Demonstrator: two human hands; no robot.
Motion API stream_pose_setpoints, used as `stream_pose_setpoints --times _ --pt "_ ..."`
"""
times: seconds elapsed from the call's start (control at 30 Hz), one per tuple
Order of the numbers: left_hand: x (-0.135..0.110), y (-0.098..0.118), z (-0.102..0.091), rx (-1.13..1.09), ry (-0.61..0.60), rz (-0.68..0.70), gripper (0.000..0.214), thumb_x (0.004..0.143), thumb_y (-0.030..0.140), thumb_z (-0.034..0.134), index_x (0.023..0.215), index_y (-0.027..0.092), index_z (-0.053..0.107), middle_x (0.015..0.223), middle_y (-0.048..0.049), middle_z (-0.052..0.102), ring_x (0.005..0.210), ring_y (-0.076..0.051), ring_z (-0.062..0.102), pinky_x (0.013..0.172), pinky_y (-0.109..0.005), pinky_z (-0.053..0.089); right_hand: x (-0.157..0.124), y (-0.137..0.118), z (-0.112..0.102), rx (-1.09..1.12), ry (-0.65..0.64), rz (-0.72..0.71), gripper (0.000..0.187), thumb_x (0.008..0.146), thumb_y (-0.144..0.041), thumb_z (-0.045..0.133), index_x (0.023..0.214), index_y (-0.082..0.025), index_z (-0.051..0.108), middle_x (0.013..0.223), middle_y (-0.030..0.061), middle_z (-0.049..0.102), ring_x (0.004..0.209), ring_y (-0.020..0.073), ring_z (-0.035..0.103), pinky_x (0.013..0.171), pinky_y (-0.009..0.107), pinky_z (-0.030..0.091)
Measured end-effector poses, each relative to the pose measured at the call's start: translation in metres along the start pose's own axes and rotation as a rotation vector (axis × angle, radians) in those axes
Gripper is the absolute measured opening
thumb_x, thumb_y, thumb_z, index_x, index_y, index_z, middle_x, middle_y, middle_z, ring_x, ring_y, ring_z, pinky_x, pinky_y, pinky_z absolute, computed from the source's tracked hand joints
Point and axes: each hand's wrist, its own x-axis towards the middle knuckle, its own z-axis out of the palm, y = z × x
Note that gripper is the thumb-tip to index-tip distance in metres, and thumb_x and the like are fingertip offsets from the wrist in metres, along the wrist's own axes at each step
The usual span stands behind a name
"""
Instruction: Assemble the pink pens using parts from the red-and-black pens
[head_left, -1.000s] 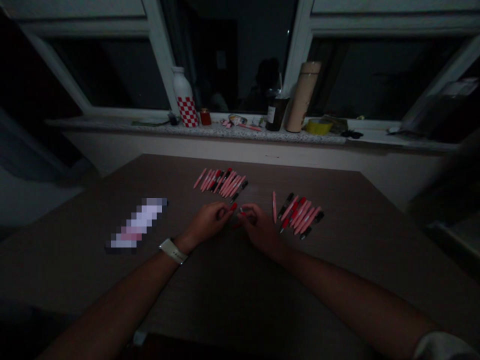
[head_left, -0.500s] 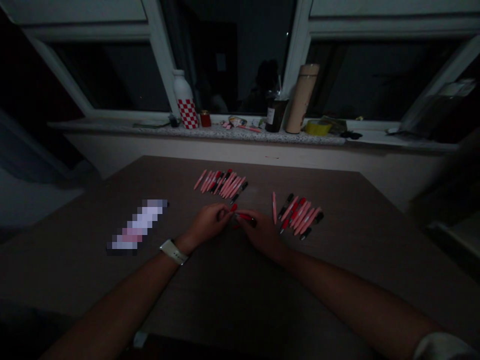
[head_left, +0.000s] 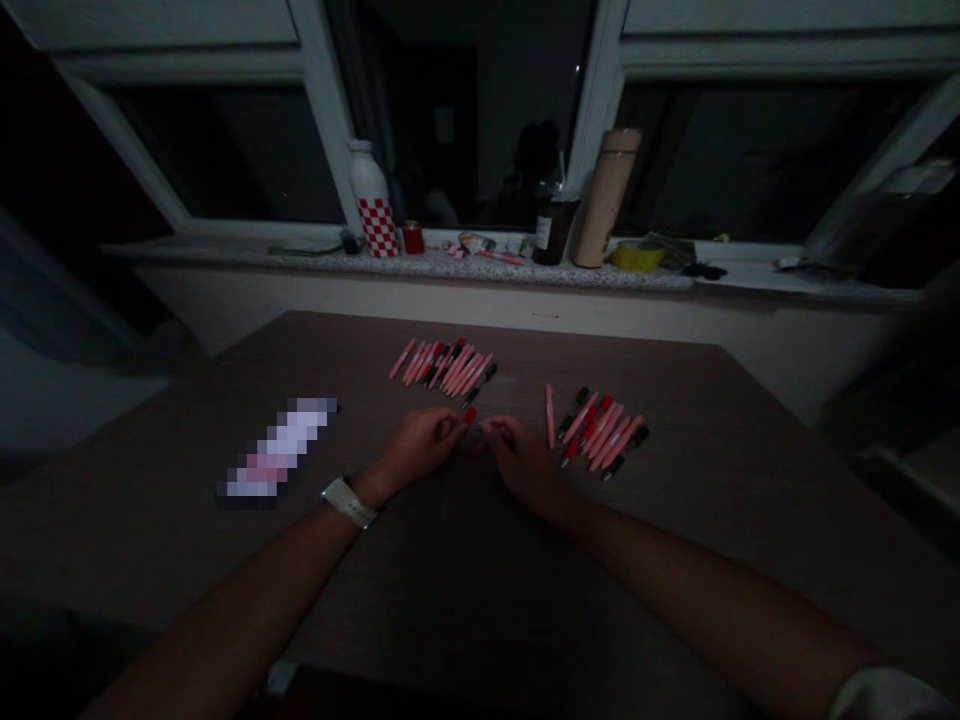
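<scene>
My left hand is pinched around a slim pen with a red tip, and its fingers hide most of the barrel. My right hand faces it a short gap away, with its fingertips near a small pale piece that is too dim to identify. Two fanned rows of pink pens with red or black parts lie on the brown table. One row lies beyond my hands, and the other lies right of my right hand. A lone pink pen lies beside that row.
A pixelated, unreadable object lies on the table at left. A watch circles my left wrist. Along the windowsill stand a checkered white bottle, a dark jar, a tan flask and yellow tape.
The red pen body visible between my hands half a second ago is now mostly hidden. My right hand has shifted slightly right, and the pen rows have not visibly moved.
</scene>
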Motion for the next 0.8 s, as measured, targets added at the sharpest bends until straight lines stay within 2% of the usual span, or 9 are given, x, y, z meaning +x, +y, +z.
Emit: stream_pose_setpoints --times 0.2,0.6,0.8 --pt "-0.0002 -0.0015 0.0015 -0.010 -0.026 0.015 0.024 0.094 0.036 0.052 0.088 0.019 0.067 0.072 -0.0004 0.063 0.063 -0.014 0.055 0.057 -0.024 0.034 -0.0002 -0.0032 -0.0008 -0.005 0.013 0.042 0.030 0.100 -0.039 0.043 0.092 -0.019 0.064 0.082 0.0019 0.072 0.080 0.0168 0.066 0.075 0.028 0.043" --pt "-0.0003 -0.0016 0.0002 -0.028 -0.015 -0.009 0.025 0.094 0.039 0.053 0.091 0.019 0.067 0.072 -0.0004 0.064 0.062 -0.014 0.056 0.055 -0.024 0.034 -0.0007 -0.0036 0.0004 0.062 0.042 0.110 0.021 0.099 -0.040 0.042 0.099 -0.021 0.053 0.080 0.0005 0.073 0.077 0.0178 0.066 0.073 0.030 0.044" --pt "-0.0008 -0.0004 -0.0007 -0.045 -0.009 -0.026 0.024 0.094 0.038 0.054 0.092 0.020 0.068 0.069 0.0005 0.064 0.059 -0.013 0.055 0.054 -0.024 0.033 0.0000 0.0020 0.0025 0.076 0.059 0.079 0.022 0.100 -0.041 0.041 0.100 -0.022 0.051 0.079 0.0003 0.073 0.076 0.0180 0.067 0.073 0.031 0.045"
